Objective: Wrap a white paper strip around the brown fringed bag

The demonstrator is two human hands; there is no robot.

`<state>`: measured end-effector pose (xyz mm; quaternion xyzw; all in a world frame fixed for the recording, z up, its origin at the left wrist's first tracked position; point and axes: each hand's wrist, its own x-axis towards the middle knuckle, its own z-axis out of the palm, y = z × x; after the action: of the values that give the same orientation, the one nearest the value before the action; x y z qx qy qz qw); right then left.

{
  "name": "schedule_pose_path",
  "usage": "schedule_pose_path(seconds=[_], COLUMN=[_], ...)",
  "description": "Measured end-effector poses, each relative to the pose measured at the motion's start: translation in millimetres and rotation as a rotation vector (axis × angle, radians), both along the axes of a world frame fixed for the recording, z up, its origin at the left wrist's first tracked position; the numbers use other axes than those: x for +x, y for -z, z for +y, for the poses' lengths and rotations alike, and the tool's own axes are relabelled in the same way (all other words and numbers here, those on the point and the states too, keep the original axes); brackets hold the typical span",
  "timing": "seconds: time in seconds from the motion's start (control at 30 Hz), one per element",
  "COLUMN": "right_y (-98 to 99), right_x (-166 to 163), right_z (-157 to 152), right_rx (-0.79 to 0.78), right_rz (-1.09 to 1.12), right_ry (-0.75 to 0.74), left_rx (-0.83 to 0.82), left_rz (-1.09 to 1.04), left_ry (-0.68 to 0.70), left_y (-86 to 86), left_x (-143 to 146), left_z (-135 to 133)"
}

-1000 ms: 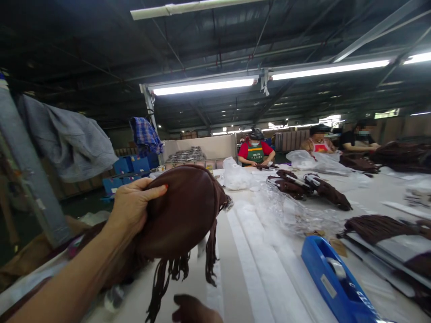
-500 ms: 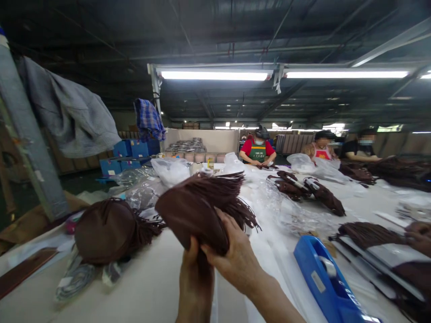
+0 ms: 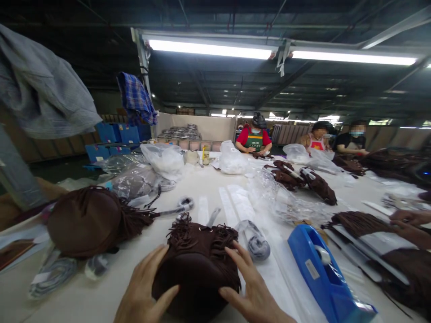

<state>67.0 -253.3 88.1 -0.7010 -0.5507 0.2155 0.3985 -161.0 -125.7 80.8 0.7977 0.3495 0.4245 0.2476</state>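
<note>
A dark brown fringed bag (image 3: 198,269) rests on the table in front of me, its tassels spread at both sides of its far end. My left hand (image 3: 146,287) lies along its left side, fingers stretched and apart, thumb over the near face. On the opposite side my right hand (image 3: 249,287) is spread too, with fingertips on the fringe and thumb against the bag. Neither hand is closed around it. Just past the bag lies a wrapped grey coiled strap (image 3: 256,242). Another round brown fringed bag (image 3: 85,222) sits to the left.
A blue tape dispenser (image 3: 323,273) stands at my right. Beyond it are stacked brown fringed pieces (image 3: 360,229) with another person's hands (image 3: 411,224). Clear plastic bags (image 3: 289,197) and wrapped brown bundles (image 3: 303,177) lie farther back. Several people work across the table (image 3: 208,206).
The brown bag has come down from mid-air onto the table and been turned so its fringe points away. My hands have moved from gripping its edge to spread along its sides.
</note>
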Motion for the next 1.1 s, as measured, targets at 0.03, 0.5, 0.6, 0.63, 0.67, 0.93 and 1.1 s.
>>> schedule_pose_path(seconds=[0.03,0.5,0.6,0.63,0.67,0.93,1.1], right_y=[7.2,-9.0,-0.1,7.5,14.9,17.6,22.3], right_x=[-0.8,-1.0,7.5,8.6,9.2,5.6,5.0], right_z=[-4.3,25.3,19.4,16.2,13.1,8.3,5.4], right_rx=[0.078,0.226,0.114,0.077,0.057,0.088,0.046], right_rz=[0.032,0.527,0.527,0.529,0.529,0.509,0.529], right_ry=[0.075,0.243,0.264,0.278,0.288,0.23,0.224], left_rx=[0.105,0.01,-0.089,-0.132,-0.145,-0.104,-0.213], left_rz=[0.086,0.494,0.622,0.659,0.678,0.468,0.65], left_ry=[0.058,0.196,0.237,0.271,0.295,0.517,0.616], left_y=[-7.0,-47.4,-38.4,-36.2,-34.9,-51.5,-59.1], left_x=[2.5,44.5,36.1,33.2,30.5,36.7,42.1], left_z=[13.5,30.9,14.4,11.7,10.8,35.3,46.0])
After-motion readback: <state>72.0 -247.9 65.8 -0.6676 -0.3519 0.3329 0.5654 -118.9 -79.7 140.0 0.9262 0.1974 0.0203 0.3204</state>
